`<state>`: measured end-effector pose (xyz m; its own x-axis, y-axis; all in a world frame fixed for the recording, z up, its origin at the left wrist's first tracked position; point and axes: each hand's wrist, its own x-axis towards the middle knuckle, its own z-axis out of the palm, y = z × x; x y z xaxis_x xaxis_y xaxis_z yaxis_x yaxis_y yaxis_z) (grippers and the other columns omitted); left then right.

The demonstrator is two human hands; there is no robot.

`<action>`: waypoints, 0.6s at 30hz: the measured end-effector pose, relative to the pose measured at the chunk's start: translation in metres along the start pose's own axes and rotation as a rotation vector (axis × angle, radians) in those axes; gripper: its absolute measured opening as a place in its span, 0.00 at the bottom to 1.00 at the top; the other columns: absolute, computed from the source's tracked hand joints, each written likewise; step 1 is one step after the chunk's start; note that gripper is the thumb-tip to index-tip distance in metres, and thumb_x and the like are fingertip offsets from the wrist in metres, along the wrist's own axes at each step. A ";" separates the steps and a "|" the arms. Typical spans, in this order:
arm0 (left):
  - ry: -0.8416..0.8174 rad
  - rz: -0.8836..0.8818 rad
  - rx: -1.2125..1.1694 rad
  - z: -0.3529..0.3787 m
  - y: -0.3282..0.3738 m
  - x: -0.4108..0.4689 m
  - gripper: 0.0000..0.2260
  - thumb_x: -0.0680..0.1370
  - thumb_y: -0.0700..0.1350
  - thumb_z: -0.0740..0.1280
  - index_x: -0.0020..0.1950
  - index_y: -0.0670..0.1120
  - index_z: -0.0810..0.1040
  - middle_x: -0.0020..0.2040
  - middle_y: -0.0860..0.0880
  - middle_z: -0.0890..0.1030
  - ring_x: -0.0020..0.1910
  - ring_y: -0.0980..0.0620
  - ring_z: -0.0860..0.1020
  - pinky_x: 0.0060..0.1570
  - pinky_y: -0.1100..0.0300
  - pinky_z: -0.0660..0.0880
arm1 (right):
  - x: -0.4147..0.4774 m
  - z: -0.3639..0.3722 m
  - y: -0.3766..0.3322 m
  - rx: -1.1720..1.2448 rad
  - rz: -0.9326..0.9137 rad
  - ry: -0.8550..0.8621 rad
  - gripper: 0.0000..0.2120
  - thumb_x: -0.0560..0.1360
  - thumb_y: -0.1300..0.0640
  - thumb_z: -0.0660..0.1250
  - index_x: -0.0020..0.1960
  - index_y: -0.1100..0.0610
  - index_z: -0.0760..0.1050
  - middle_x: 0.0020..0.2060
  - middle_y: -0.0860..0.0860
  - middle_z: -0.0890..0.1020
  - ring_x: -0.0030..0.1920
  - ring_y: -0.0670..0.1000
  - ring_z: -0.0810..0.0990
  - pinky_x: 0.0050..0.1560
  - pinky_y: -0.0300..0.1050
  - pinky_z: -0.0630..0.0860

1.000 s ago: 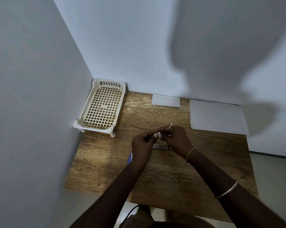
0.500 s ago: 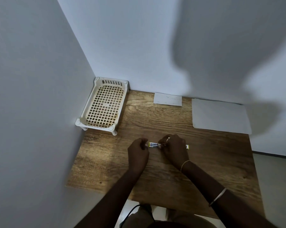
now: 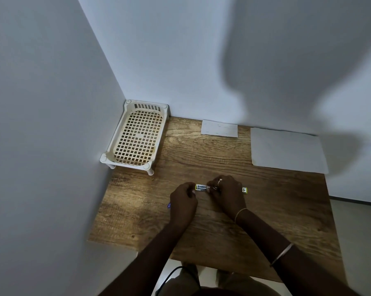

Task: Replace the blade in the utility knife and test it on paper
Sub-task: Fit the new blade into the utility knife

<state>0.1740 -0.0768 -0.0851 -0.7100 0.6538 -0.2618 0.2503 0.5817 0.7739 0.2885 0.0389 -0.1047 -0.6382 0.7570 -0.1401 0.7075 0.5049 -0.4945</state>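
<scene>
Right hand (image 3: 228, 194): grip curled down over the middle of the utility knife (image 3: 201, 187), fingertips pinching something small at the exposed left portion; what exactly is pinched is too small to make out. Knife lies flat on the worktop (image 3: 212, 227), long axis running 9 to 3 o'clock, with a yellow end tip showing just past the right hand at 3 o'clock. A ring shows on one right finger, a thin bracelet at the wrist, and a second band further up the forearm.

Left hand (image 3: 183, 201): grip closed into a loose fist, fingertips touching the knife's left end at 9 o'clock. A small blue object (image 3: 169, 205) peeks out at the heel of this hand; identity unclear.

Outward from the hands: small paper slip (image 3: 219, 128) at 12 o'clock, against the back wall. Larger paper sheet (image 3: 287, 149) at 2 o'clock, flat at the far right corner. Cream lattice tray (image 3: 137, 135) on short legs at 10 o'clock, in the wall corner, well apart from the knife.
</scene>
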 end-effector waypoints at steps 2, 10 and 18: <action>-0.003 0.001 0.001 0.000 0.001 0.000 0.14 0.80 0.36 0.67 0.63 0.43 0.83 0.59 0.47 0.86 0.59 0.52 0.82 0.63 0.60 0.75 | 0.000 -0.001 0.000 -0.019 0.001 -0.010 0.09 0.75 0.48 0.72 0.55 0.45 0.85 0.51 0.46 0.84 0.55 0.53 0.78 0.54 0.49 0.69; -0.004 0.007 0.022 0.001 0.001 0.001 0.14 0.80 0.36 0.67 0.64 0.43 0.83 0.59 0.47 0.86 0.58 0.53 0.82 0.58 0.67 0.72 | -0.006 -0.005 0.004 -0.056 -0.018 0.055 0.09 0.71 0.51 0.75 0.50 0.48 0.84 0.50 0.45 0.84 0.53 0.54 0.78 0.52 0.51 0.70; -0.015 -0.003 0.026 0.001 0.000 0.002 0.15 0.79 0.35 0.67 0.64 0.44 0.83 0.59 0.47 0.86 0.58 0.52 0.82 0.59 0.66 0.72 | -0.008 -0.001 0.001 -0.164 -0.066 0.059 0.05 0.71 0.52 0.75 0.47 0.48 0.85 0.51 0.46 0.84 0.53 0.55 0.78 0.51 0.51 0.68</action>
<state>0.1738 -0.0753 -0.0867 -0.7011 0.6590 -0.2724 0.2656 0.5959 0.7579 0.2944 0.0338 -0.1029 -0.6691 0.7408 -0.0593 0.7081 0.6113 -0.3534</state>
